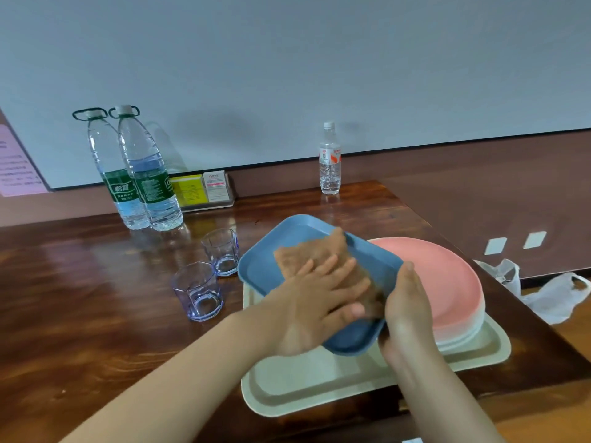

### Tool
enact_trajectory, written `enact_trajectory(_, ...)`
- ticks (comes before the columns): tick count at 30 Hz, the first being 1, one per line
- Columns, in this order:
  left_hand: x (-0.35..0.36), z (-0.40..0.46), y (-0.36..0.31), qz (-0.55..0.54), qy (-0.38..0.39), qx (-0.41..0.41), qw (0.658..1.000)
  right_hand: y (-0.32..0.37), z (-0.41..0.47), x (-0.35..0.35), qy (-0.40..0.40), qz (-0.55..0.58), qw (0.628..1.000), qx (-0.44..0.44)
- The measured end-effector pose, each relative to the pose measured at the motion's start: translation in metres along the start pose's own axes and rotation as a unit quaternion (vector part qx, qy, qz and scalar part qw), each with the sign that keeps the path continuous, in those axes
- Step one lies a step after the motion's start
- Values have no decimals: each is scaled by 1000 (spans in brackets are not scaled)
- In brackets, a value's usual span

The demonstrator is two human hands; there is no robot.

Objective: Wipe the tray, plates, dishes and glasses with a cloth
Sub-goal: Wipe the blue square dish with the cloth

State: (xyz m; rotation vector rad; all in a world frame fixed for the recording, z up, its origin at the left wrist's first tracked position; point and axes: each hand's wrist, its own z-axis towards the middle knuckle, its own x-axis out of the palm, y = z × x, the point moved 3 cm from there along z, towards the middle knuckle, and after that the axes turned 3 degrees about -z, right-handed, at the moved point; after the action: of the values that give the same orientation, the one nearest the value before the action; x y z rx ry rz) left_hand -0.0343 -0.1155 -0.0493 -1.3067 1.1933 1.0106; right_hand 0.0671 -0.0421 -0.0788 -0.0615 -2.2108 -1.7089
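My left hand [315,302] presses the brown cloth [315,255] flat-fingered into the blue dish [265,266] my right hand [407,311] grips over the beige tray [319,388], beside two glasses [198,290] and three water bottles [145,174], labels unreadable.

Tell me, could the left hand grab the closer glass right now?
Probably yes, once it lets go of the cloth. The left hand presses it on the blue dish, and the closer glass stands just beside, nothing between.
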Motion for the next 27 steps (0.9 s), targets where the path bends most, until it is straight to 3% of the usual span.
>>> enact_trajectory(3,4,-20,-15,-11,-26,106,994,9,1,-7,1,-9,1000,24)
enact_trajectory(7,2,-38,4,37,-107,171,979,15,1,-10,30,-2,997,64)
enact_trajectory(12,-10,-50,28,64,-172,178,967,22,4,-14,46,-55,995,69)
enact_trajectory(15,-15,-58,46,40,-167,145,974,29,8,-21,57,-96,992,61)
enact_trajectory(18,-11,-64,51,-10,-115,44,992,33,8,-22,79,-131,988,31)
enact_trajectory(22,4,-56,44,44,-74,-72,994,21,1,-9,122,-178,976,-10)
enact_trajectory(27,14,-32,51,-42,-172,-196,965,3,-9,6,149,-194,968,-62)
